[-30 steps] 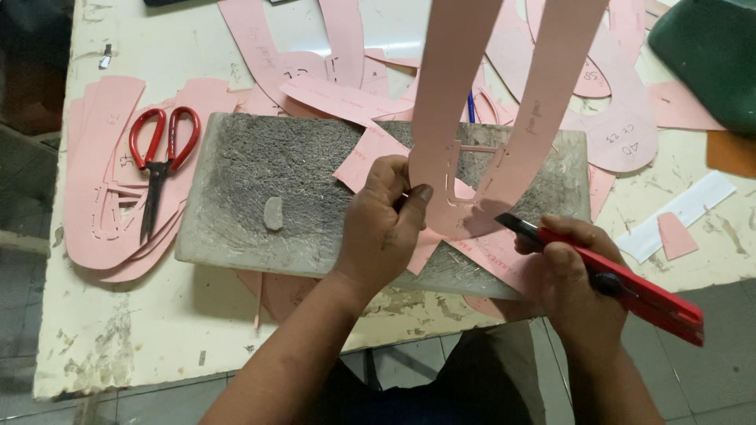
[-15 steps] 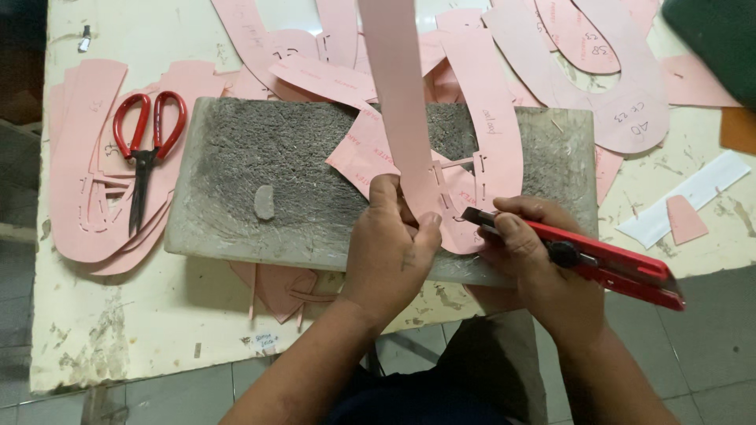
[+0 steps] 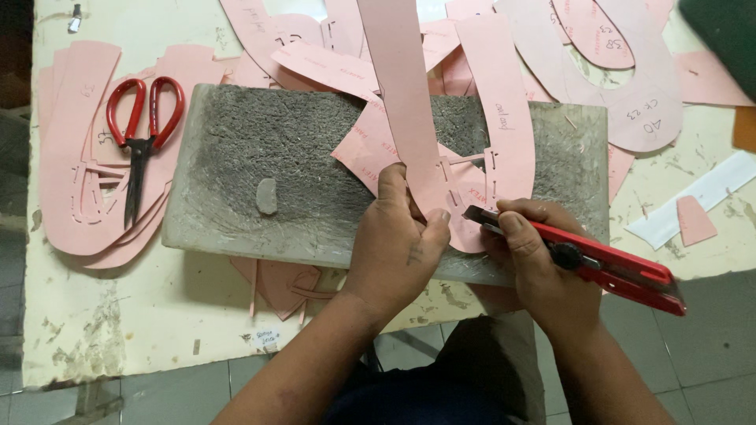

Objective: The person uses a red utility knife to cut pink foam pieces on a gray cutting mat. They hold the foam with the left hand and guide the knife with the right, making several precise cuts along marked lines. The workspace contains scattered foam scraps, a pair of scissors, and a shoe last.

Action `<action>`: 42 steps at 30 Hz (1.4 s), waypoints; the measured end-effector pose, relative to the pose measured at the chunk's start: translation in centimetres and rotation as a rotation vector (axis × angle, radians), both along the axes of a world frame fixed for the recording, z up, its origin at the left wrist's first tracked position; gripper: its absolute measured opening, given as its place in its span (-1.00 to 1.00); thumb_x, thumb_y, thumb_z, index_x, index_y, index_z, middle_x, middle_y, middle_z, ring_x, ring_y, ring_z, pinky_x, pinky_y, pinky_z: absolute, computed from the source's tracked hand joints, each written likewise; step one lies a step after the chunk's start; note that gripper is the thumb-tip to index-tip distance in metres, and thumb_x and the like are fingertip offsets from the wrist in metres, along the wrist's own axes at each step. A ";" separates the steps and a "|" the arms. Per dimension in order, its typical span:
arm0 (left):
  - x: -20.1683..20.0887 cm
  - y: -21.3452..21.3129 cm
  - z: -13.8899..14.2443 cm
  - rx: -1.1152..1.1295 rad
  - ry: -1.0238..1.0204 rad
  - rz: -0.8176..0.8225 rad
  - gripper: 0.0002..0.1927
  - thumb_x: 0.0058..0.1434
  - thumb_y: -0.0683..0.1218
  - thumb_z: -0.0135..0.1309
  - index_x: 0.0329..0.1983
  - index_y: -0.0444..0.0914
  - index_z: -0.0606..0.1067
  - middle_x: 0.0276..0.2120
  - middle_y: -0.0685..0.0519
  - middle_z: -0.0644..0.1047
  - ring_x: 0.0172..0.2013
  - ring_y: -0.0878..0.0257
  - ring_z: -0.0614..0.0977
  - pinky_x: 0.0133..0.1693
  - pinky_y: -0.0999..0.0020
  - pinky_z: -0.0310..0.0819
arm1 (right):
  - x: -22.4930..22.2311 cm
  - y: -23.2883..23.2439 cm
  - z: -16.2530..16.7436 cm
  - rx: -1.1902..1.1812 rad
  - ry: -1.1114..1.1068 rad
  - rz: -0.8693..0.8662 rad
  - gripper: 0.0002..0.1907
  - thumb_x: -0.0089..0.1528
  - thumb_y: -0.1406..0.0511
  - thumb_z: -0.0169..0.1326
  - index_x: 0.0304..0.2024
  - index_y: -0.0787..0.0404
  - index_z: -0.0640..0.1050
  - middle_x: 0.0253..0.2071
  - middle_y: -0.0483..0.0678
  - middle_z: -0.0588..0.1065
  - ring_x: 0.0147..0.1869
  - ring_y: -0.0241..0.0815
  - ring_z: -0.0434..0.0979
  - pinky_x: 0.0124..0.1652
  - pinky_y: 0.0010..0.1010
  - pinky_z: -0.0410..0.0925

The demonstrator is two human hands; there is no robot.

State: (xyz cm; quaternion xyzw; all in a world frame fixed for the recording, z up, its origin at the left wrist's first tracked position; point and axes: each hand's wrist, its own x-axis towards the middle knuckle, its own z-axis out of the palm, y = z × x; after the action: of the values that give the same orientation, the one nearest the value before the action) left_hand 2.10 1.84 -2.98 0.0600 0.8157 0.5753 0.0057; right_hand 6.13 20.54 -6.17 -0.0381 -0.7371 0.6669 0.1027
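- We press our left hand [image 3: 394, 244] flat on the pink U-shaped pattern piece [image 3: 441, 157], fingers [image 3: 391, 182] bent down onto the card, pinning rather than gripping it.
- The piece lies on the grey scored cutting slab [image 3: 268, 157], its curved end under our hands and its two long legs running away over the slab's far edge.
- Our right hand [image 3: 543, 252] is wrapped tight round the red utility knife [image 3: 598, 264], forefinger along the top, blade tip at the card's edge just beside the left thumb.
- To cut well, we judge it best to keep the holding thumb clear of the blade's line and draw with steady, light pressure.
- Both wrists rest low near the slab's near edge, forearms coming up from below.
- Red-handled scissors [image 3: 142, 134] lie well apart on pink offcuts on the counter [image 3: 157, 330].
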 end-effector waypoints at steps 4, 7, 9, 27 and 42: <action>-0.1 0.1 0.0 -0.010 -0.026 0.015 -0.40 0.16 -0.17 0.09 0.23 -0.46 0.20 -0.29 -0.18 0.63 -0.27 0.01 0.75 -0.15 0.19 0.60 | 0.1 0.0 0.0 0.027 -0.001 0.017 -0.76 0.40 0.28 0.10 0.00 0.34 0.55 -0.23 0.00 0.59 -0.22 -0.30 0.58 -0.21 -0.51 0.49; 0.0 0.0 0.1 -0.008 -0.048 0.021 -0.39 0.16 -0.16 0.08 0.23 -0.45 0.20 -0.30 -0.19 0.64 -0.27 0.01 0.75 -0.15 0.18 0.61 | 0.1 0.0 0.2 0.105 0.023 0.006 -0.77 0.40 0.28 0.10 0.00 0.34 0.56 -0.25 -0.01 0.59 -0.23 -0.31 0.57 -0.21 -0.52 0.46; -0.1 0.1 0.1 0.005 -0.020 0.025 -0.39 0.16 -0.16 0.09 0.23 -0.46 0.20 -0.29 -0.19 0.64 -0.25 0.00 0.75 -0.15 0.18 0.61 | 0.1 -0.1 0.3 0.102 0.027 0.001 -0.78 0.40 0.28 0.09 -0.02 0.33 0.57 -0.24 -0.02 0.60 -0.20 -0.32 0.60 -0.18 -0.52 0.50; 0.0 0.0 0.3 -0.026 -0.036 -0.002 -0.36 0.17 -0.16 0.07 0.27 -0.46 0.16 -0.26 -0.22 0.64 -0.22 -0.04 0.75 -0.11 0.15 0.60 | -0.3 -0.5 0.7 -0.024 -0.057 0.007 -0.77 0.38 0.28 0.07 -0.06 0.35 0.55 -0.17 0.03 0.59 -0.10 -0.26 0.65 -0.11 -0.42 0.60; 0.2 0.2 -0.4 -0.078 0.012 0.002 -0.45 0.21 -0.17 0.04 0.23 -0.40 0.19 -0.37 -0.27 0.61 -0.30 -0.20 0.70 -0.19 -0.02 0.54 | -0.8 0.1 1.6 0.140 -0.040 0.089 -0.81 0.37 0.32 0.08 -0.08 0.36 0.57 -0.20 0.00 0.60 -0.15 -0.31 0.65 -0.17 -0.50 0.57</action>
State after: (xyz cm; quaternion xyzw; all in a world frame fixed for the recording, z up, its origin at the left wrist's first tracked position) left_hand 2.29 2.04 -3.38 0.0627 0.8375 0.5428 0.0025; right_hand 5.30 20.69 -4.53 -0.0116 -0.7847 0.6168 0.0607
